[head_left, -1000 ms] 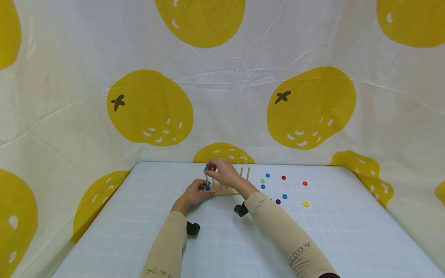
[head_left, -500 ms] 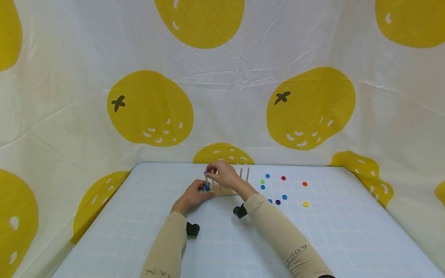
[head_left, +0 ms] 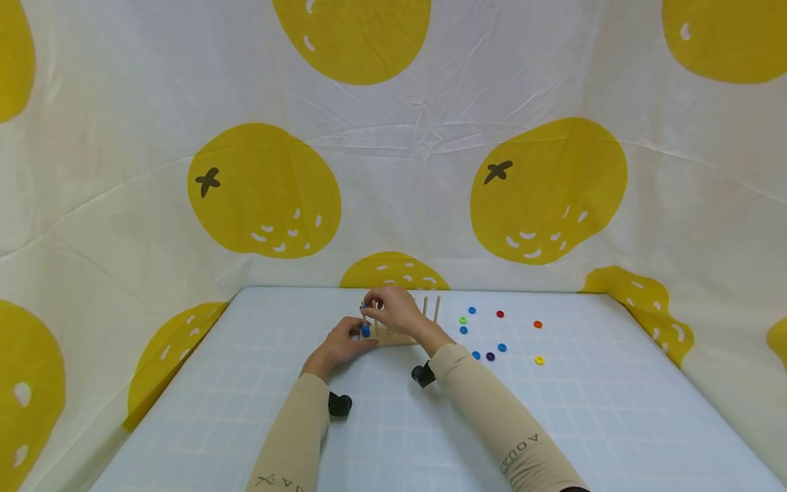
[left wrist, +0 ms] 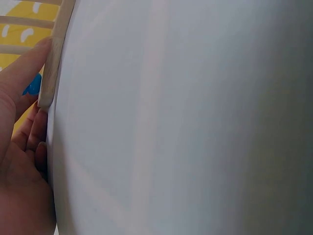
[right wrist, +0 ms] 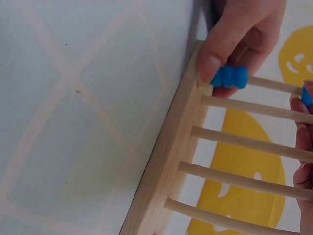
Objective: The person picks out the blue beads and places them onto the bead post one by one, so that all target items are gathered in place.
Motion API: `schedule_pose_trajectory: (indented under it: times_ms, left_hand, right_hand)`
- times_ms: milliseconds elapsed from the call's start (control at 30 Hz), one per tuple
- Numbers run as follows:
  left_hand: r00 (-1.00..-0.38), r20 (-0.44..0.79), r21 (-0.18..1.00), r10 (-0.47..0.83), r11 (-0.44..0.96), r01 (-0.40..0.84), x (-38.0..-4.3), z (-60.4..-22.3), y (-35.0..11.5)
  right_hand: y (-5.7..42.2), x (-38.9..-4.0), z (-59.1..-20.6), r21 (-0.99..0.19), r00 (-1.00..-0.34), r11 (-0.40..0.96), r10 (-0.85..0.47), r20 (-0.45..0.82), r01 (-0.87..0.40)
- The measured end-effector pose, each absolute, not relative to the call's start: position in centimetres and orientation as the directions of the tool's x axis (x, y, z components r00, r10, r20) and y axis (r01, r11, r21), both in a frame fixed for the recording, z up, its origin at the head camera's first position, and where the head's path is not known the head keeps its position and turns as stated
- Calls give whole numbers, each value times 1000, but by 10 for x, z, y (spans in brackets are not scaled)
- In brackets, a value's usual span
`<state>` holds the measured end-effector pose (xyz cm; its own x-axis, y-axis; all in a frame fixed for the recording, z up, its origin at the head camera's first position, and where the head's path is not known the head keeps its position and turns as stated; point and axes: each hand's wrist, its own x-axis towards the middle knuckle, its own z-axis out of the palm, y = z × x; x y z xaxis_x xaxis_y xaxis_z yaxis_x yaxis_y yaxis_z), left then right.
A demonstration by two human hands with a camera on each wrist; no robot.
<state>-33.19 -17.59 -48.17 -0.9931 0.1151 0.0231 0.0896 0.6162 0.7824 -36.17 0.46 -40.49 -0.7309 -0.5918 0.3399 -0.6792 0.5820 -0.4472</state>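
A wooden peg rack [head_left: 393, 339] stands on the table with a row of upright pegs. Stacked blue rings [right wrist: 229, 77] sit low on its leftmost peg. My left hand [head_left: 338, 346] grips that end of the base, thumb along the front and fingers behind, beside the stack. In the left wrist view the thumb lies on the base, with a bit of blue ring [left wrist: 34, 84] behind it. At the top of the same peg, my right hand [head_left: 398, 311] pinches another blue ring [right wrist: 306, 95], partly hidden by the fingers.
Loose rings lie on the table to the right of the rack: several blue, a green ring [head_left: 463, 320], a red ring [head_left: 501, 314], an orange ring [head_left: 537, 324], a purple ring [head_left: 490, 357] and a yellow ring [head_left: 540, 360]. A fruit-print cloth [head_left: 393, 205] hangs behind the table.
My right hand and the pinched blue ring have come down slightly at the top of the leftmost peg. The left hand keeps its grip on the rack's end.
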Motion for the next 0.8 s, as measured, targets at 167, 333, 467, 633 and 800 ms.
schedule_pose_trajectory:
  times_ms: [167, 333, 467, 633, 800]
  left_hand:
    - [-992, 29, 785, 120, 612, 97, -331, -481, -176]
    - [-993, 20, 784, 115, 615, 87, -330, -479, -176]
    - [-994, 13, 784, 104, 616, 75, -330, -479, -175]
    - [-995, 10, 786, 97, 614, 67, -331, -482, -176]
    - [-994, 24, 793, 103, 604, 81, -332, -485, -176]
  right_hand:
    - [5, -362, -405, -436, -723, 580, -595, 351, -688]
    - [6, -363, -404, -442, -731, 587, -599, 326, -678]
    - [7, -364, -399, -469, -730, 573, -621, 286, -672]
    - [14, -360, -388, -514, -713, 531, -650, 264, -674]
    - [26, -352, -381, -507, -692, 507, -660, 291, -697]
